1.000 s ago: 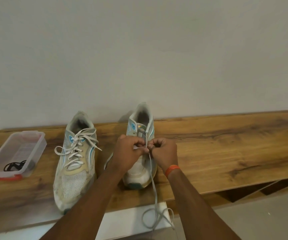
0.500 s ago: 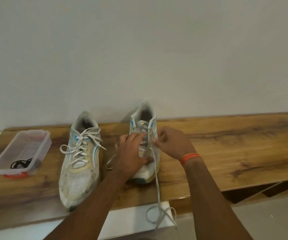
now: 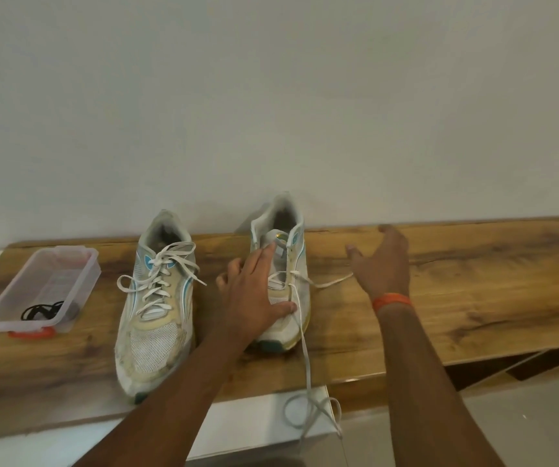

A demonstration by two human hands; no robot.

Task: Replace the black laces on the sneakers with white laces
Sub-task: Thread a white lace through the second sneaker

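Observation:
Two worn white sneakers stand on a wooden table, toes towards me. The left sneaker is fully laced with a white lace. The right sneaker carries a white lace only partly threaded; one long end hangs over the table's front edge, a short end lies out to the right. My left hand lies flat on the right sneaker, fingers spread, pressing it down. My right hand hovers open to the right of that sneaker, above the short lace end, holding nothing. Black laces sit in a clear tub.
The clear plastic tub stands at the table's left end, on an orange lid. A pale wall runs right behind the table. A white surface lies below the front edge, with floor at the lower right.
Both hands were pinching the lace at the right sneaker's eyelets. Now the right hand has let go and swung out to the right, open. The left hand has flattened onto the sneaker.

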